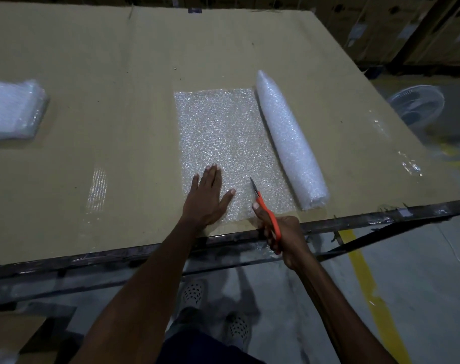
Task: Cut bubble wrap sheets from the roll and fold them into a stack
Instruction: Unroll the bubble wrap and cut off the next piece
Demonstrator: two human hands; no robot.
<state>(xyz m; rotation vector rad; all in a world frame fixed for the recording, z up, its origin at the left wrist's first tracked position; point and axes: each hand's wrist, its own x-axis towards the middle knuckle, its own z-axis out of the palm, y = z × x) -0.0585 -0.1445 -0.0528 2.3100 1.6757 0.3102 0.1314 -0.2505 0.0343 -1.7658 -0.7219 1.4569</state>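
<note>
Your left hand [209, 195] lies flat, fingers [213, 177] straight and spread, pressing the unrolled bubble wrap sheet [223, 143] onto the surface [105, 101] at lower centre of the frame. That press seems meant to keep the slippery film from sliding or bunching while the blades work. Your right hand [281, 232] is curled around the orange handles of the scissors [263, 203], gripping them just right of the pressing hand; the blades point up the frame along the sheet, at its near edge. Whether they have already bitten into the film I cannot tell.

The roll [289, 137] lies along the sheet's right side, still joined to it, its weight probably helping to hold that side down. A stack of folded sheets [13, 111] sits well apart at the far left of the frame, leaving the cutting area free. By my reading, you are at the start of a cut that will run parallel to the roll.
</note>
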